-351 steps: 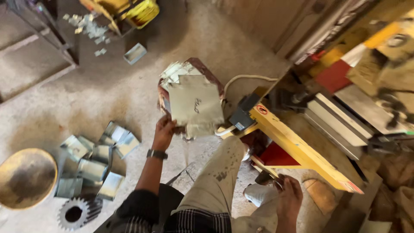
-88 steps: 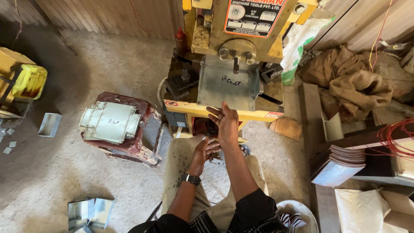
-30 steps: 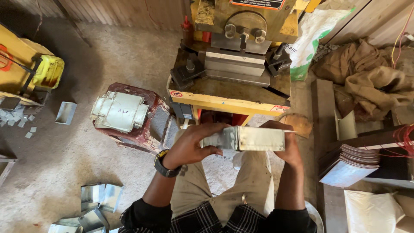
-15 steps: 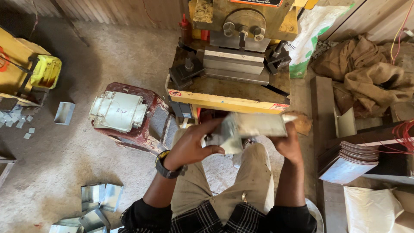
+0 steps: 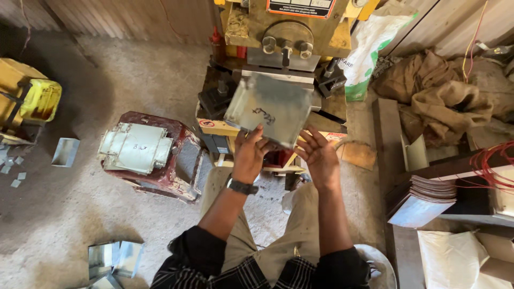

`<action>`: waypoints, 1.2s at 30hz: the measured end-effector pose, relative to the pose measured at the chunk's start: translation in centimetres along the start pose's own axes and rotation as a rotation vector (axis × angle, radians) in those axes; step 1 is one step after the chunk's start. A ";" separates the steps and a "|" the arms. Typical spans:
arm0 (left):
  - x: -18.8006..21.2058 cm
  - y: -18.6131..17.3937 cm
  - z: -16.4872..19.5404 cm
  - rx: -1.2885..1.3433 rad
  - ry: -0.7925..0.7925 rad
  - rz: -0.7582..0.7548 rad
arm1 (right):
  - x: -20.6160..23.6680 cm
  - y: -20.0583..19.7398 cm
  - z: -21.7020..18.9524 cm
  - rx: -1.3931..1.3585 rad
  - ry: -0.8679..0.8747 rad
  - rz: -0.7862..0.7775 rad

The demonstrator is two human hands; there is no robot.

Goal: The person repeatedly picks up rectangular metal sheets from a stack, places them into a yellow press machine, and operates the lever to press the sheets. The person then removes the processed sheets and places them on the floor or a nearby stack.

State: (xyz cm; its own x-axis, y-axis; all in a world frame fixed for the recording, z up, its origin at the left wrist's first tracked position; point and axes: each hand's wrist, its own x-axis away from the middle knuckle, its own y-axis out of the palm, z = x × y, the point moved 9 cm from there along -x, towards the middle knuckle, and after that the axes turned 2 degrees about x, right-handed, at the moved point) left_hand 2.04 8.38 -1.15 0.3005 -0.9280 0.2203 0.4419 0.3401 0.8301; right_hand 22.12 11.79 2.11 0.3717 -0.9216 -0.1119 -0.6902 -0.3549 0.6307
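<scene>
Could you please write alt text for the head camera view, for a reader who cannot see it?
A seated person's left hand holds a grey sheet-metal piece up before a yellow press machine, the right hand open beside its lower edge. A red stool carrying a pale metal box stands to the left, on a concrete floor.

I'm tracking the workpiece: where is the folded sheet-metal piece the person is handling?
The sheet-metal piece is at upper centre of the head view, held up by the left hand, the right hand just beside it, before the yellow press machine.

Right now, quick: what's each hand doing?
Left hand: gripping the metal sheet's lower edge.
Right hand: open, fingers spread, just below the sheet.
</scene>
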 end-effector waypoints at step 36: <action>-3.8 -2.4 8.9 -0.853 0.858 0.239 | -4.6 -4.7 -0.3 0.504 -0.499 0.613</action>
State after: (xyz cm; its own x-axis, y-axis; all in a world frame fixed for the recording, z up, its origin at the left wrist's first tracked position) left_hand -7.69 9.76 0.59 0.7648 -0.5383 -0.3540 0.6133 0.7766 0.1442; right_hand 23.84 17.73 -0.06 -0.3752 -0.8896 -0.2605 -0.9084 0.2969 0.2945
